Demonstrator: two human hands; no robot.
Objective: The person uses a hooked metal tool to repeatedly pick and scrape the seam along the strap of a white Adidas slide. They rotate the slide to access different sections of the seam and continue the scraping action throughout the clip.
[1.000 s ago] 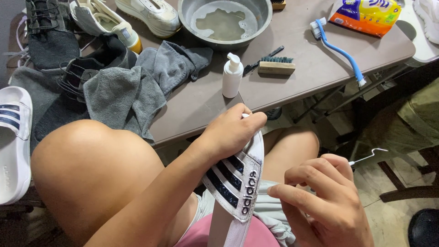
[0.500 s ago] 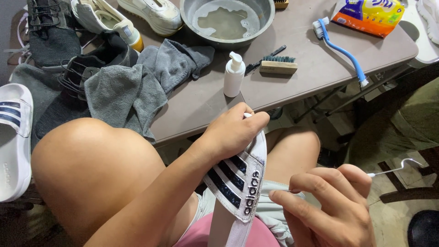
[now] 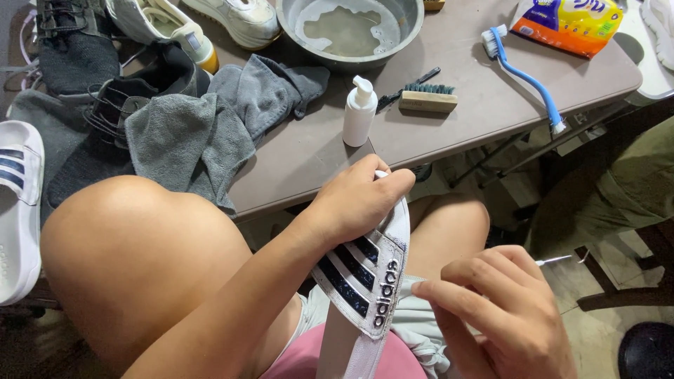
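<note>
Below the grey table (image 3: 309, 165), left hand (image 3: 354, 203) grips a slide sandal (image 3: 365, 281); right hand (image 3: 491, 309) fingers pinch a thin tool (image 3: 558, 260).

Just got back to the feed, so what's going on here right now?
A seated person grips a white slide sandal with dark stripes in the left hand, held over their lap. The right hand pinches a thin white-handled tool against the strap's edge. On the table sit a basin of cloudy water, pump bottle, brushes and grey cloths.

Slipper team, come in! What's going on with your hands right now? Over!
Left hand grips the slipper at its top end. Right hand pinches a thin metal tool at the strap edge. Nothing in the way.
</note>
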